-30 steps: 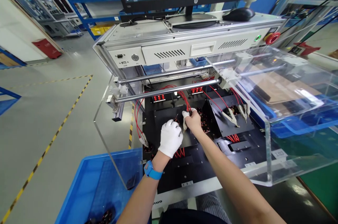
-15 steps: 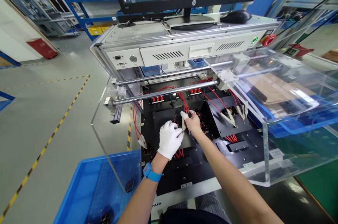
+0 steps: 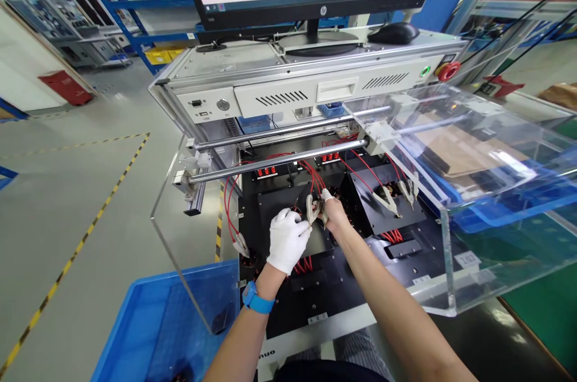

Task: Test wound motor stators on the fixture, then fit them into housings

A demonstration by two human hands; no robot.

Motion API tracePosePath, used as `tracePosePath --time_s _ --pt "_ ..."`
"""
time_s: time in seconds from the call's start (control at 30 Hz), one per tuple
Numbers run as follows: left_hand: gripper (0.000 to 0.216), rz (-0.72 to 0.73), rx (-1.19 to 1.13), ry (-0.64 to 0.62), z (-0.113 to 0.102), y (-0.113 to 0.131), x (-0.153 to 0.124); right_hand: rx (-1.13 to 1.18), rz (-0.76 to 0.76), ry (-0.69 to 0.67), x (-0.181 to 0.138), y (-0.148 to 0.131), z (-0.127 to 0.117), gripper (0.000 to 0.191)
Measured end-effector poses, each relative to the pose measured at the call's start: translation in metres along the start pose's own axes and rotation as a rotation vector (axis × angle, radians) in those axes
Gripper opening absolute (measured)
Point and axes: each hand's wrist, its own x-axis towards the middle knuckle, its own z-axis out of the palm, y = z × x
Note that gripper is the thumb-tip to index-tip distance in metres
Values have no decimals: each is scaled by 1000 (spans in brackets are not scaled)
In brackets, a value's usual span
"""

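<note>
My left hand (image 3: 288,240), in a white glove with a blue wrist strap (image 3: 258,298), is closed in a pinch above the left black plate (image 3: 270,197). Its fingertips meet the lower end of a pale-sleeved alligator clip (image 3: 310,210); what they pinch is too small to make out. My right hand (image 3: 333,211), with white covers on its fingertips, is closed around an alligator clip at the end of the red leads (image 3: 315,176). Its fingers partly hide that clip. Dark coils with copper wire (image 3: 295,210) show beside and behind my hands.
More clips (image 3: 386,202) lie on the right black plate (image 3: 367,214); another clip (image 3: 240,244) hangs at the left. Metal rails (image 3: 279,161) cross above the work area. A clear cover (image 3: 491,142) spans the right side. Blue bin (image 3: 130,316) stands lower left, monitor (image 3: 315,3) above.
The clip between my hands now stands more upright and shows more plainly beside my right fingers. My right hand has shifted slightly down and right of it. The view has shifted a little.
</note>
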Motion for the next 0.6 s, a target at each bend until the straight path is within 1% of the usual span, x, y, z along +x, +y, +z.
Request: tracePosePath --time_s 0.2,0.33,0.4,0.43,0.47,0.5,0.53,0.57,0.6 --pt "14 2 6 7 -1 0 1 -26 -42 66 -5 0 8 33" --pt "14 -4 -12 -4 0 2 4 -47 -60 79 -3 1 7 34" --pt "12 -8 -51 5 -1 1 -4 -139 -143 99 0 5 2 33" --pt "14 -23 -81 29 -2 0 -11 -198 -197 116 2 7 -1 32" --pt "19 -63 -112 76 -2 -4 -21 -263 -256 135 3 9 -5 33" --pt "27 -143 -137 149 -2 -8 -33 -331 -319 155 4 11 -9 36" --pt "34 -271 -157 239 -2 -14 -45 -404 -381 173 2 13 -12 40" --pt "40 -443 -187 324 0 -22 -57 -488 -449 194 -1 14 -14 45" --pt "44 -634 -230 382 2 -31 -68 -586 -533 212 -7 14 -16 48"
